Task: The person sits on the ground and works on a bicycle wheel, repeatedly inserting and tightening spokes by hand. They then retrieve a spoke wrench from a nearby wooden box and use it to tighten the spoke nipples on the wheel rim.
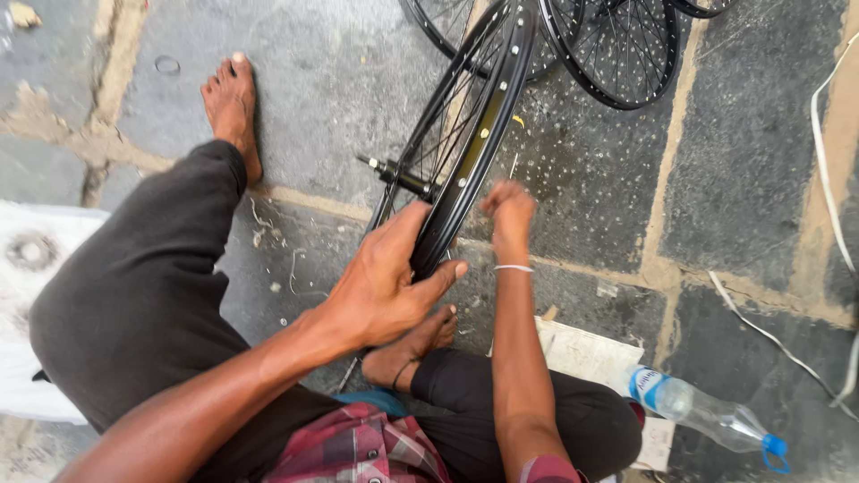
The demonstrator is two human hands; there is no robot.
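Observation:
A black spoked bicycle wheel rim (483,116) stands upright on the stone floor in front of me, its axle (380,167) sticking out to the left. My left hand (389,277) grips the rim's lower edge, thumb across it. My right hand (510,215) is at the right side of the rim, fingers pinched together against it; whether they hold something small is hidden. A thin band circles the right wrist. I sit with legs in dark trousers, one bare foot (233,107) stretched out left, the other (416,344) tucked under the wheel.
More black spoked wheels (617,45) lie at the top. A clear plastic bottle with a blue cap (702,413) lies at the lower right beside a piece of cardboard (582,349). White cords (828,197) run along the right. White sheet at left (27,259).

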